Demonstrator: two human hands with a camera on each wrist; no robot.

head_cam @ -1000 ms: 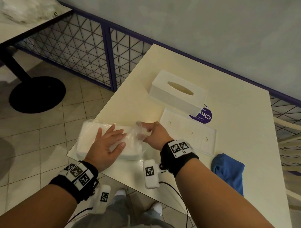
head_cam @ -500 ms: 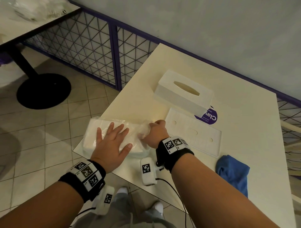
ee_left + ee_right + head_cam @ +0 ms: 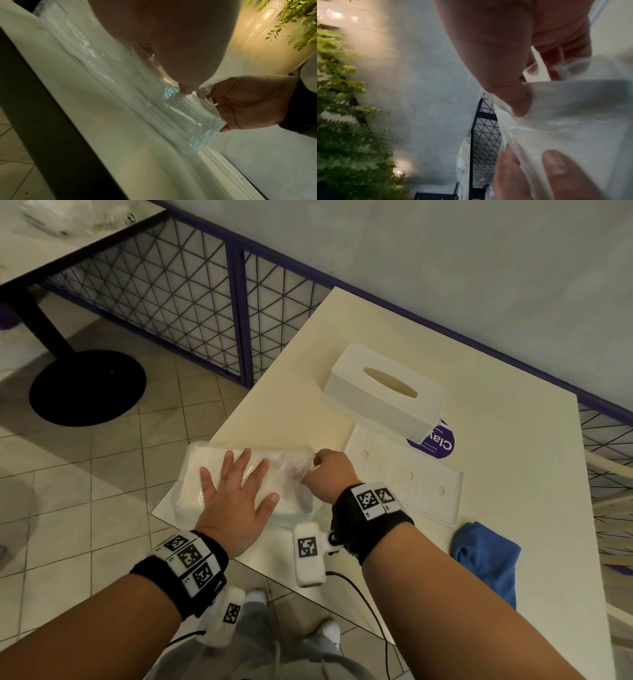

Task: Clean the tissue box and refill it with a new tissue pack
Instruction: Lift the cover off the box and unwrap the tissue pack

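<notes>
Hands worked together: our left hand (image 3: 236, 501) lay flat on the tissue pack (image 3: 205, 474); our right hand (image 3: 329, 474) apparently pinched its plastic wrap (image 3: 301, 463).

The box (image 3: 383, 392) and tray (image 3: 407, 477) were white, the cloth (image 3: 486, 559) blue, the sticker (image 3: 440, 443) purple, the table (image 3: 513, 440) cream, the wristbands (image 3: 371, 511) black with checkered tags.

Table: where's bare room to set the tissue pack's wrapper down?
Free: the far end behind the tissue box, and the right side past the base plate and blue cloth. Crowded: the near corner, under both hands and the tissue pack.
</notes>
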